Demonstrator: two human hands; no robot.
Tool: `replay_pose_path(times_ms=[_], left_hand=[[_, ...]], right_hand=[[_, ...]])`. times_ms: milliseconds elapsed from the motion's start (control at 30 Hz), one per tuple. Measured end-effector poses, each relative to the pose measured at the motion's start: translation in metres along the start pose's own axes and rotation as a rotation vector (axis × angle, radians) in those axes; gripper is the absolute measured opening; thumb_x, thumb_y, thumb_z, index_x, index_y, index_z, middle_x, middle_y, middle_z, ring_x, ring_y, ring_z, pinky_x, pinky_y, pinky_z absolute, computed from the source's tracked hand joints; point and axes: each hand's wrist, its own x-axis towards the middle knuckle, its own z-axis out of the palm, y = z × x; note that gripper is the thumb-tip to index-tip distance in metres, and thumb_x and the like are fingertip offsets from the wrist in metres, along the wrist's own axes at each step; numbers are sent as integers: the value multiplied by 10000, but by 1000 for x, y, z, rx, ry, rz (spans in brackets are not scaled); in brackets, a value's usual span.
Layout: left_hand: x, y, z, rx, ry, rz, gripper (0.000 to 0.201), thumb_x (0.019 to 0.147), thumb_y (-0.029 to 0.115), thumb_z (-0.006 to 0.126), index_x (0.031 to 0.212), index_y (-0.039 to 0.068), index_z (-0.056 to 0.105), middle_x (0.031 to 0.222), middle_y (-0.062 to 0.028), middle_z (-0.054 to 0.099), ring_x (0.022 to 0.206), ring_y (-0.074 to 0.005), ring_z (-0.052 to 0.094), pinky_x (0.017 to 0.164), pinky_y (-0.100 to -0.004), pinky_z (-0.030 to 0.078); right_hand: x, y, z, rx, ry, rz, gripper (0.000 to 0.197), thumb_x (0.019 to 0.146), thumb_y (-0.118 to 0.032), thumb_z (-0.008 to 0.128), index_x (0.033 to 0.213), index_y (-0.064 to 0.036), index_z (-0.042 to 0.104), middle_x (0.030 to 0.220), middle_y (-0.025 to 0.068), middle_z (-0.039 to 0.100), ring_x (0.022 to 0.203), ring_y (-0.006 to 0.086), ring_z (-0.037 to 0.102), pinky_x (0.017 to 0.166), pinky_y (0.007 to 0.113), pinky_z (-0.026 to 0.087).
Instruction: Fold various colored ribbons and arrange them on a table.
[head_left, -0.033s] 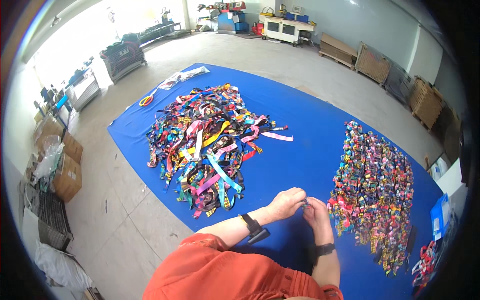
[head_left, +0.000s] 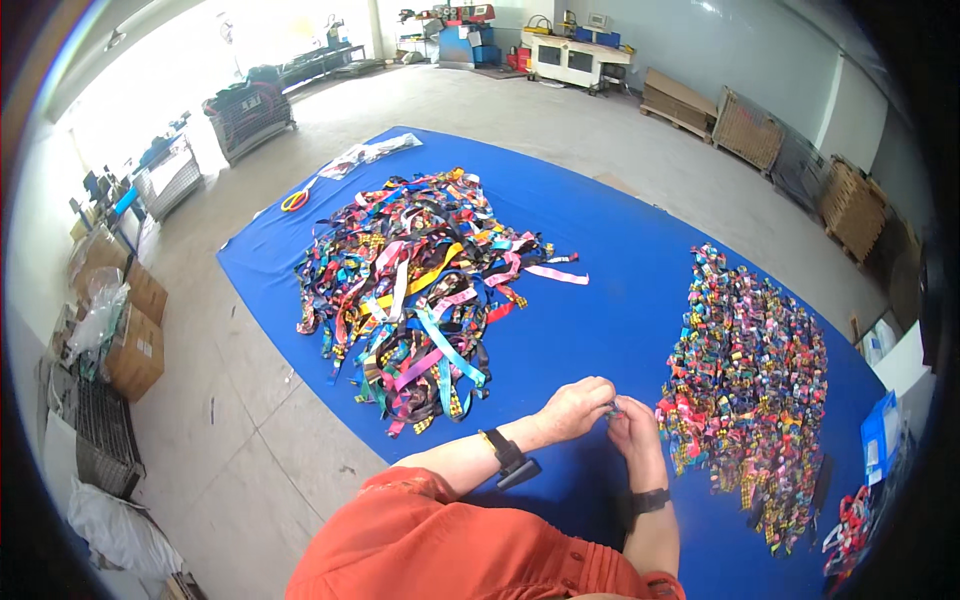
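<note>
My left hand (head_left: 578, 408) and my right hand (head_left: 633, 425) meet over the front of the blue-covered table (head_left: 570, 340), fingertips pinched together. Between them shows a sliver of a small dark thing (head_left: 613, 409), too hidden by the fingers to name. To the left of my hands lies a big loose heap of long, many-coloured printed ribbon strips (head_left: 400, 290). On the right, close to my right hand, several rows of small bundled or rolled ribbon pieces (head_left: 745, 380) are laid out side by side. Both wrists wear dark bands.
Scissors with yellow and red handles (head_left: 295, 201) and clear plastic bags (head_left: 370, 155) lie at the far left of the table. A blue box (head_left: 880, 437) and more red-and-black strips (head_left: 850, 530) are at the right edge. Cardboard boxes (head_left: 137, 355) stand on the floor at left.
</note>
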Motion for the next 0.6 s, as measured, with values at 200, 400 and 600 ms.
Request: replay_pose_path(times_ms=[200, 400, 600], left_hand=[[-2, 3, -3, -46, 17, -70, 149, 836, 52, 712, 931, 36, 598, 1109, -165, 600, 1001, -365, 621, 842, -414, 529], [2, -1, -5, 79, 96, 45, 92, 854, 65, 667, 909, 49, 594, 1064, -155, 588, 998, -367, 592, 833, -444, 490], [-5, -10, 4, -543, -21, -595, 141, 986, 137, 610, 1067, 66, 519, 845, -76, 587, 653, -161, 604, 547, -310, 465]], right_hand=[[0, 10, 12, -55, 164, -110, 172, 1007, -215, 584, 949, -53, 587, 634, -16, 493, 407, 64, 366, 369, 244, 259], [4, 14, 19, -73, 213, -351, 203, 1021, -258, 607, 965, -70, 555, 644, -18, 491, 432, 65, 403, 376, 227, 299], [2, 16, 28, -157, 260, -439, 201, 1032, -264, 594, 990, -79, 529, 662, -13, 500, 463, 56, 421, 393, 213, 309]])
